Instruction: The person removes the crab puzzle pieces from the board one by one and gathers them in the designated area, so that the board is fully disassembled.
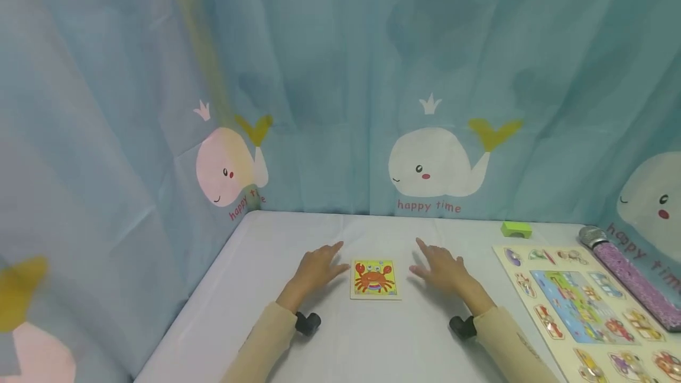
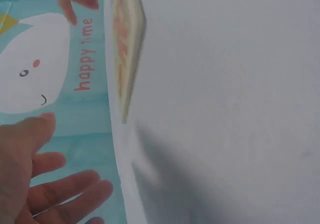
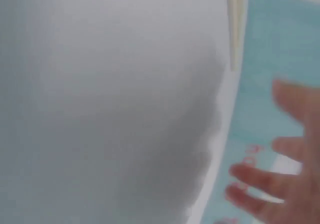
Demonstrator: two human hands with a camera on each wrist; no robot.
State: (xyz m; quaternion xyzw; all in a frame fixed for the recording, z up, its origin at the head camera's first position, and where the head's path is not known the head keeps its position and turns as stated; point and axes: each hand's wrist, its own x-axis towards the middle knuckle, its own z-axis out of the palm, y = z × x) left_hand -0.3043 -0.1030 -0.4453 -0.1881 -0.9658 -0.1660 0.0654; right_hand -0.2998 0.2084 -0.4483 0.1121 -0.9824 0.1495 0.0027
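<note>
**Two hands, one crab tile**

One left hand [image 1: 315,269] hovers over the white counter [image 1: 383,341], its grip loosely spread and holding nothing. One crab tile [image 1: 375,279] lies flat on the counter between the hands, just beside the left thumb. One right hand [image 1: 444,268] hovers opposite, fingers extended, its grip also spread and bare. Farther right sit one green block [image 1: 516,229], one puzzle board [image 1: 537,301] and one microphone [image 1: 633,276].

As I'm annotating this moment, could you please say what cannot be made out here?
Head view: puzzle board, cut off by bottom and right edges.
Left wrist view: crab tile, blurred, cut off by the top edge.
Right wrist view: right hand, blurred, cut off by the right edge.
</note>
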